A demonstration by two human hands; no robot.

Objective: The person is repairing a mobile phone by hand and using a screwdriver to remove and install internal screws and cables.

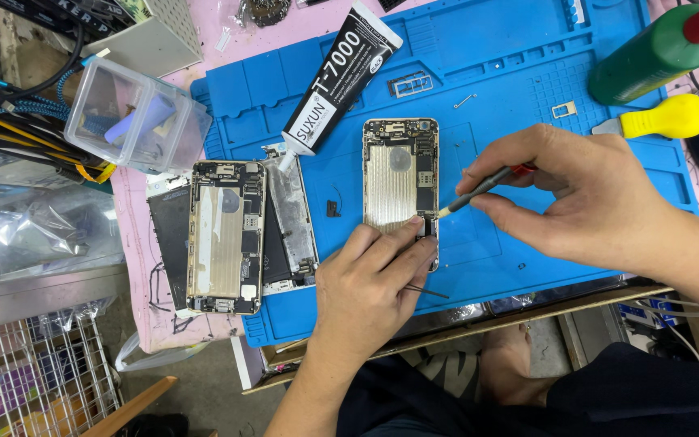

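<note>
The lower end of an opened gold metal phone housing point(400, 182), lying on a blue silicone work mat point(519, 73), is pressed down by the left hand point(370, 287). A thin dark screwdriver point(485, 185) is pinched by the right hand point(576, 194), its tip touching the housing's right edge. Farther off, a black glue tube point(341, 77) lies on the mat.

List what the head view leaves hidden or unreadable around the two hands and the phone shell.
- Lower end of the phone shell: covered by the left hand.
- Tool handle: buried in the right hand grip.
- What the tool tip touches: too small to tell.
- Green bottle: top cut off by the frame edge.
- Phone parts under the second shell: mostly covered by it.
</note>
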